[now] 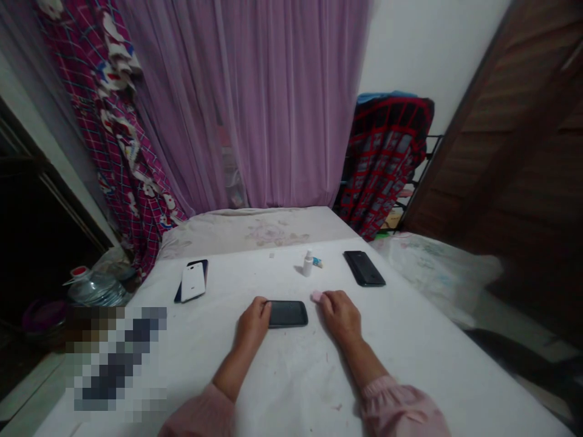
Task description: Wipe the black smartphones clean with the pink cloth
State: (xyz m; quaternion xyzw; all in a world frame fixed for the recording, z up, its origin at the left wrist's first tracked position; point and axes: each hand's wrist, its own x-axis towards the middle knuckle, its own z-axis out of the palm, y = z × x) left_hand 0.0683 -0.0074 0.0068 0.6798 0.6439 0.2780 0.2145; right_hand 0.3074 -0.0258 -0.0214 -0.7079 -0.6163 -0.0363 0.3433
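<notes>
My left hand (253, 323) is closed on the left end of a dark smartphone (288, 314), which lies sideways low over the white cloth. Fingers of my right hand (340, 315) are closed on a small pink piece (316, 296), too small to tell whether it is sponge or cloth. That hand is to the right of the phone and apart from it. Beyond both hands a small white spray bottle (308, 264) stands upright. Close behind the bottle lies a small blue and yellowish item (317, 263).
A white phone (193, 283) rests on a darker one at the left. Black phones (364, 268) lie at the right edge. A white-covered table (273, 388) holds them all. Purple curtains (291, 109) hang behind; a large water bottle (98, 288) stands off the left side.
</notes>
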